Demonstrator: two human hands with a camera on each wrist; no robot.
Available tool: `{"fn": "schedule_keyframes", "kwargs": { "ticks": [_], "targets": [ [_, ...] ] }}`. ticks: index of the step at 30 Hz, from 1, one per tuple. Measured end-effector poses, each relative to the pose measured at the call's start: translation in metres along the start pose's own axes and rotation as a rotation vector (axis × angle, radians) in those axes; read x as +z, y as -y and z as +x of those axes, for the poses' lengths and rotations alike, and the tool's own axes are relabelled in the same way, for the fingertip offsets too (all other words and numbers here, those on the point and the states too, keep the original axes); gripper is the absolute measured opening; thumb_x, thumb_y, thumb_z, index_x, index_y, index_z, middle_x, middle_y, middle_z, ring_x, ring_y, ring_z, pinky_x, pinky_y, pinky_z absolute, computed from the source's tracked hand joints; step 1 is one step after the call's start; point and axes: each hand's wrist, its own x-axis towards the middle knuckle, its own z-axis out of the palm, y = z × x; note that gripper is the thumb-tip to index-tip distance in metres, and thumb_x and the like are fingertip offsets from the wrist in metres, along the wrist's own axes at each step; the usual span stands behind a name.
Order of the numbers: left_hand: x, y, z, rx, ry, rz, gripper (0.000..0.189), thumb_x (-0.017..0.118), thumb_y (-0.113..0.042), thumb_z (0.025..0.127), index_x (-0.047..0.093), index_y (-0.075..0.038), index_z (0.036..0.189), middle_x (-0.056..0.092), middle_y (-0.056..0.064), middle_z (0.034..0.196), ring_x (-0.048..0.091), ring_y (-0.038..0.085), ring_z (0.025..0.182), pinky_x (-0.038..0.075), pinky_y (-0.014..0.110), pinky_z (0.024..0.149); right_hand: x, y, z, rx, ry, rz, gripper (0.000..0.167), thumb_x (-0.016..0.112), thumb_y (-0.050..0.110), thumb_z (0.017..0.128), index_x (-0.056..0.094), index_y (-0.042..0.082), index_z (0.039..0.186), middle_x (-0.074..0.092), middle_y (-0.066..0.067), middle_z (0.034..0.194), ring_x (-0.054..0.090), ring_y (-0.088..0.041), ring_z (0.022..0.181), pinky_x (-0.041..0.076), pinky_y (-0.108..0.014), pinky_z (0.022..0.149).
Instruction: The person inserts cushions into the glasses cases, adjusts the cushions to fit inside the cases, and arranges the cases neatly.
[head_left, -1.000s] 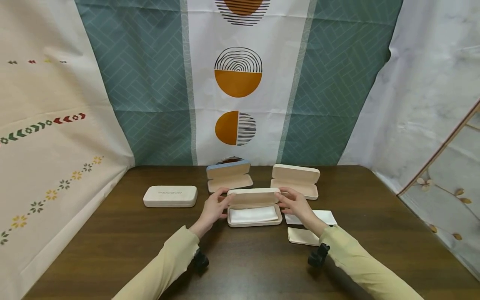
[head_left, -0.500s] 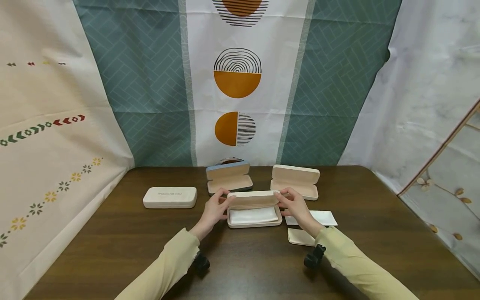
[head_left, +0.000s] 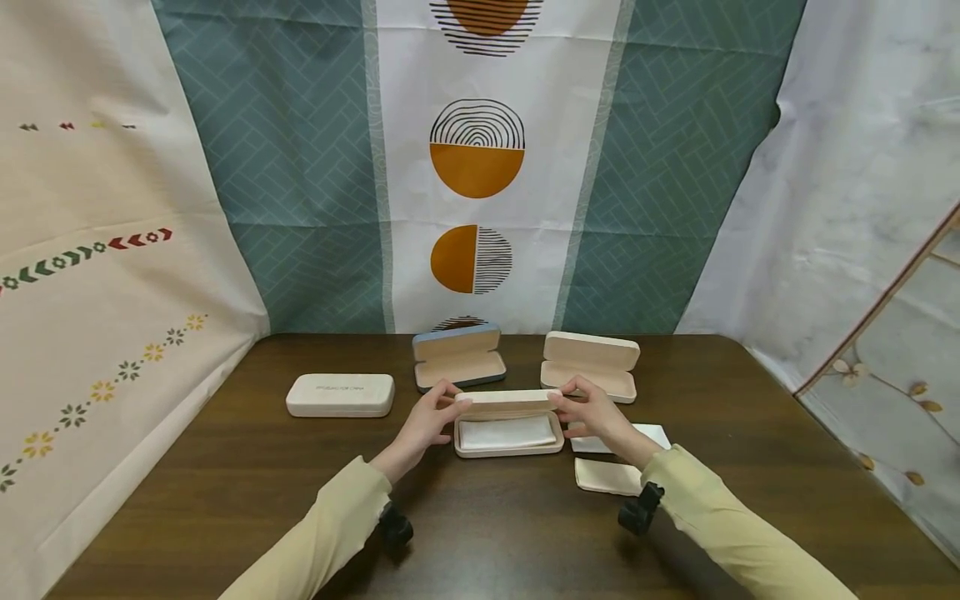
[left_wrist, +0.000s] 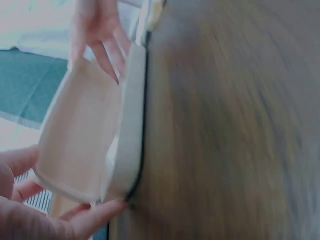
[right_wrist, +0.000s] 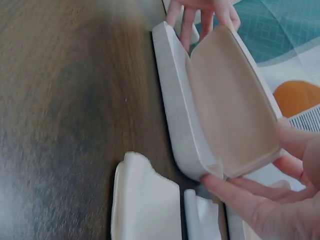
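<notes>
Both ends of the open cream case [head_left: 509,402] are grasped. Left grip [head_left: 422,427] pinches its left end, right grip [head_left: 594,417] pinches the right; wrist views show digits on the lid's ends and at the base's ends, both sides. Lid tilted up, part-raised, pale lining facing the person. Base sits flat on the desk [head_left: 502,533], about midway between left and right edges, set in from the back edge. Folded white cloth [head_left: 507,432] lies in the base. Just right of the case, toward the desk's right edge: flat white sheet [head_left: 654,434], partly hidden by right hand and wrist, then a folded cream cloth [head_left: 606,476] closer to the front edge. Along the back edge: blue-lidded case [head_left: 459,360], open, left of centre; second cream case [head_left: 588,367], open, right of centre. Toward the back-left corner: closed white case [head_left: 341,396], lettering on top too small to read. Person wears pale yellow sleeves [head_left: 330,517], a black wrist unit [head_left: 395,527] on each arm. Patterned curtain [head_left: 480,242] hangs behind the back edge, teal either side of a white panel with orange circles.
</notes>
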Motion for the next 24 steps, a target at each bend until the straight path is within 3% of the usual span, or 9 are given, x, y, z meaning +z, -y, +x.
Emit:
{"fn": "schedule_keyframes", "kwargs": {
  "ticks": [6,15,24],
  "targets": [
    [0.003,-0.003,-0.008,-0.057,-0.008,-0.097,0.027,0.061,-0.022,0.088,0.05,-0.004,0.104,0.044,0.019,0.114,0.046,0.041,0.105,0.046,0.054,0.07,-0.004,-0.004,-0.002,-0.031,0.064,0.038,0.024,0.061,0.016,0.088,0.044,-0.001,0.094,0.054,-0.024,0.108,0.053,-0.04,0.097,0.047,-0.049,0.071],
    [0.0,-0.02,-0.018,-0.027,0.009,-0.186,0.023,0.061,-0.008,0.087,0.051,0.006,0.102,0.046,0.02,0.107,0.047,0.043,0.101,0.045,0.054,0.072,-0.008,-0.006,-0.003,-0.072,0.057,0.06,0.028,0.066,0.015,0.084,0.05,-0.004,0.097,0.058,-0.017,0.1,0.055,-0.038,0.093,0.046,-0.05,0.073],
    [-0.005,0.0,-0.001,-0.018,0.047,-0.21,0.024,0.066,-0.013,0.083,0.054,0.001,0.099,0.046,0.018,0.104,0.051,0.033,0.098,0.049,0.047,0.066,-0.012,-0.012,-0.001,-0.089,0.093,0.057,0.031,0.067,0.017,0.083,0.053,-0.002,0.102,0.057,-0.016,0.1,0.054,-0.037,0.095,0.047,-0.049,0.072]
  ]
}}
